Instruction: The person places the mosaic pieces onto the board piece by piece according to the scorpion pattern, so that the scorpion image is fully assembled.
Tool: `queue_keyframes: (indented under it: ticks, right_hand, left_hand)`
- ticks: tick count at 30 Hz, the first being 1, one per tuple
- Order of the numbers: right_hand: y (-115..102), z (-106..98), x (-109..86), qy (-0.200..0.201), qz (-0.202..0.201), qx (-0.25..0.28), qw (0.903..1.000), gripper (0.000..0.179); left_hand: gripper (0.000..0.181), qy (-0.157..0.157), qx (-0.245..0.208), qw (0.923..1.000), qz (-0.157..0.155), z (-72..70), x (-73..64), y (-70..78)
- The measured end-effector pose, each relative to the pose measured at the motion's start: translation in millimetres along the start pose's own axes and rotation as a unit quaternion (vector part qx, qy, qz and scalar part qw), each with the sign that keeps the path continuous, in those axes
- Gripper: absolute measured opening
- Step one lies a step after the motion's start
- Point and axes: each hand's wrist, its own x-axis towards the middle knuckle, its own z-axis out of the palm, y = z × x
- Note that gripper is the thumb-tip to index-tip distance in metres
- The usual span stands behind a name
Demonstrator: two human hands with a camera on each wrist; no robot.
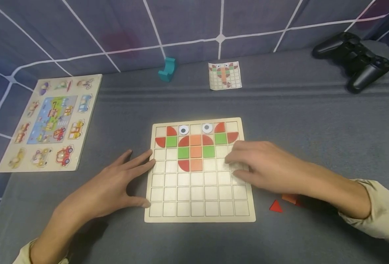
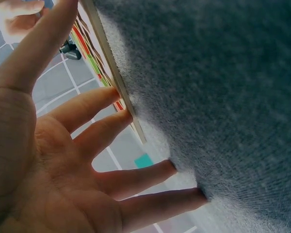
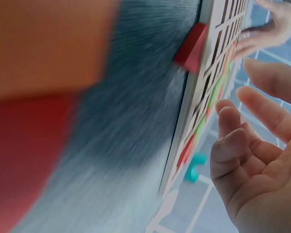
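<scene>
A wooden grid board lies flat on the grey cloth surface. Its upper rows hold red quarter-round pieces, green squares, orange squares and two googly-eye discs. At the board's left edge my left hand is spread, thumb and two fingertips touching the rim; its other fingertips rest on the cloth. My right hand hovers over the board's right columns, thumb and fingers apart, and no piece shows between them in the right wrist view. A red triangle and an orange square lie near my right wrist.
Behind the board lies a small printed pattern card, with a teal curved block to its left. A vehicle picture puzzle lies far left. A black game controller sits back right, by the padded tile-patterned backing.
</scene>
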Motion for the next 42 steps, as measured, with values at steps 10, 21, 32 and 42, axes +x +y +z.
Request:
queue_keyframes:
  ticks: [10,21,32,42]
  right_hand:
    - [26,-20,-57.9,-0.028,0.074,-0.021,0.9966,0.037]
    - [52,-14,-96.1,-0.05,0.053,-0.062,0.9954,0.05]
    - [55,-11,-100.1,0.02,0.057,-0.077,0.9952,0.041]
    - [55,-9,-105.0,0.003,0.042,-0.077,0.9962,0.054]
  left_hand:
    - [0.1,-0.007,-0.015,0.9998,0.011,-0.8,1.0,-3.1]
    - [0.101,-0.008,-0.013,0.9998,0.011,1.6,1.1,-3.3]
    - [0.102,-0.007,-0.012,0.9999,0.007,0.2,1.6,-1.8]
    - [0.103,-0.007,-0.008,0.9999,0.004,0.3,2.4,-1.3]
